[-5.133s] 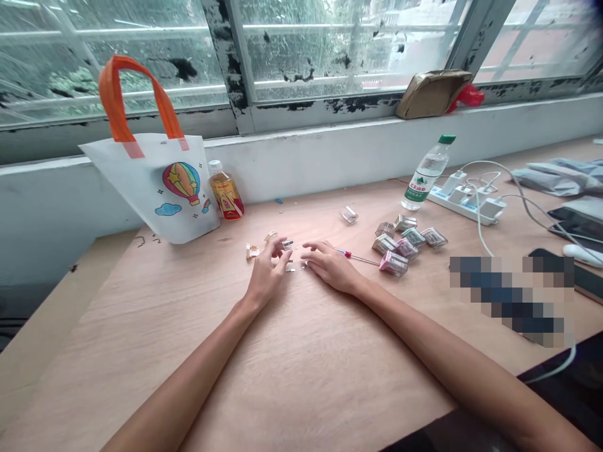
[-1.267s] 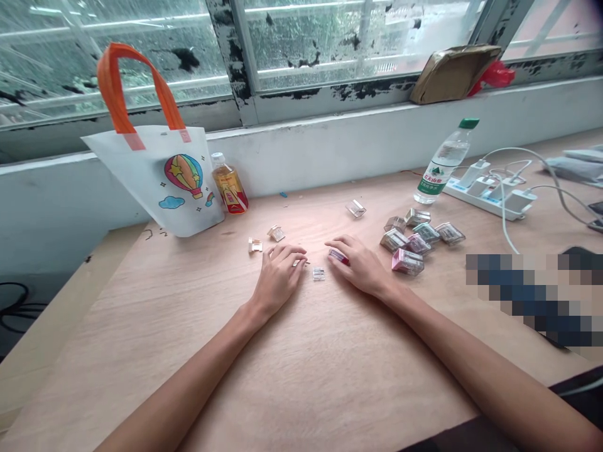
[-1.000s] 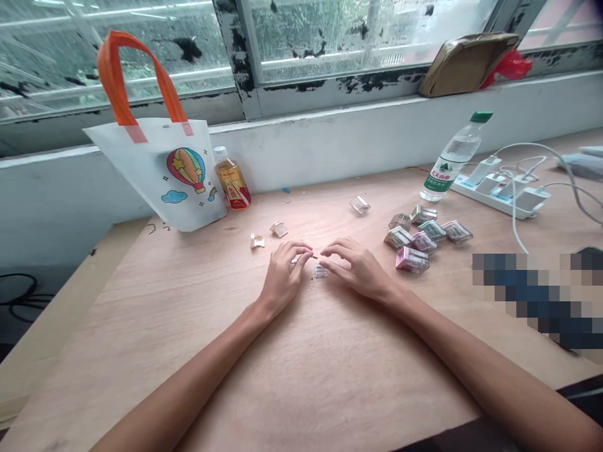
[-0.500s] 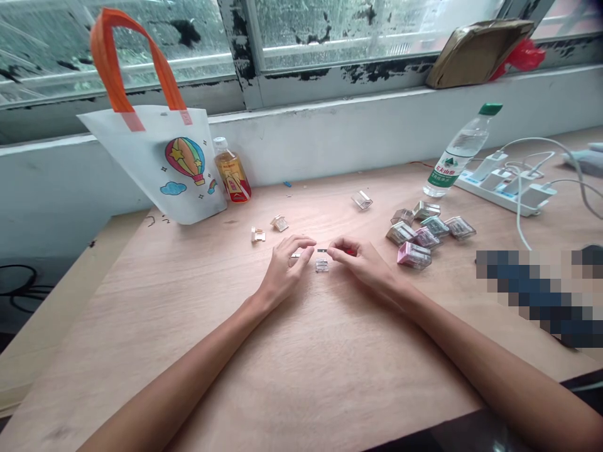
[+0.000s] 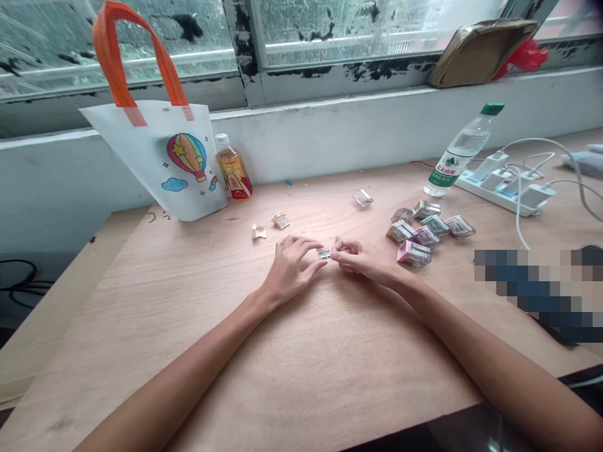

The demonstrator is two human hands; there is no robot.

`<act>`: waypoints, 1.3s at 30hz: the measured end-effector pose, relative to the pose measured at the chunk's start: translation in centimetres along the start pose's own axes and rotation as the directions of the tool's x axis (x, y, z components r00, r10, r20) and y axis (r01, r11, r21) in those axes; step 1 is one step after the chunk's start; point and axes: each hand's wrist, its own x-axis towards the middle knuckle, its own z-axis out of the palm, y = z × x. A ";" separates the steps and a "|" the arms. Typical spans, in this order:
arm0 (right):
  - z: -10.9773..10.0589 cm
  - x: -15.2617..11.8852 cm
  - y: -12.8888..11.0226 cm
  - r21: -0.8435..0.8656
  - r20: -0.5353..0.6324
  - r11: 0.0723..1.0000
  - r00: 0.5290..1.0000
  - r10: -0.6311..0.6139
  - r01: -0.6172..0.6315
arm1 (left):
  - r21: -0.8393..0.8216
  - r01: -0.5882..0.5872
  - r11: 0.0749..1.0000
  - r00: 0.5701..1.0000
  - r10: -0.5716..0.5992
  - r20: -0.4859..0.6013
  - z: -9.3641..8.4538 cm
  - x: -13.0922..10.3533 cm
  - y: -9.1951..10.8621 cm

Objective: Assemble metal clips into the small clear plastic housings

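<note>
Between my hands is a small clear pencil sharpener piece [image 5: 323, 253] with a dark, metallic-looking strip on it. My left hand [image 5: 293, 267] curves around it from the left, thumb below and fingertips above, closed on its edges. At its right end, my right hand [image 5: 355, 256] has thumb and forefinger pinched together. A tiny clear bit [image 5: 338, 240] shows at the top of those fingers; what exactly they hold is too small to make out. Two cream plastic parts, one nearer [image 5: 259, 232] and one farther [image 5: 280, 220], lie beyond my left hand.
Several clear-cased sharpeners [image 5: 426, 236] are grouped on the right, with a clear cover [image 5: 362, 198] farther back. A water bottle [image 5: 459, 154] stands beside a power strip [image 5: 504, 191] with cables. At the back left are a white bag [image 5: 151, 163] and a drink bottle [image 5: 233, 169].
The clear sharpener piece has moved from the table slightly away from me, between my fingers. My left hand has shifted right. The dark strip at my right fingertips now appears at the piece.
</note>
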 end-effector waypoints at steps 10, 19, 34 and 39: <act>-0.4 -0.2 -0.1 -0.103 -0.011 0.994 0.999 -0.041 0.040 | -0.028 -0.063 0.998 0.998 0.062 -0.033 0.2 -0.2 -0.3; 0.3 -0.1 -0.2 0.025 -0.171 0.984 0.971 -0.169 0.176 | -0.127 -0.015 0.992 0.992 0.000 -0.123 0.0 0.0 0.0; 0.7 0.0 -0.2 0.159 -0.118 0.985 0.992 -0.043 0.062 | -0.146 -0.060 0.988 0.992 0.042 -0.119 0.0 -0.1 0.1; 1.5 0.3 0.1 0.218 -0.217 0.970 0.975 -0.054 0.103 | -0.185 -0.041 0.982 0.988 0.012 -0.155 -0.2 0.0 0.4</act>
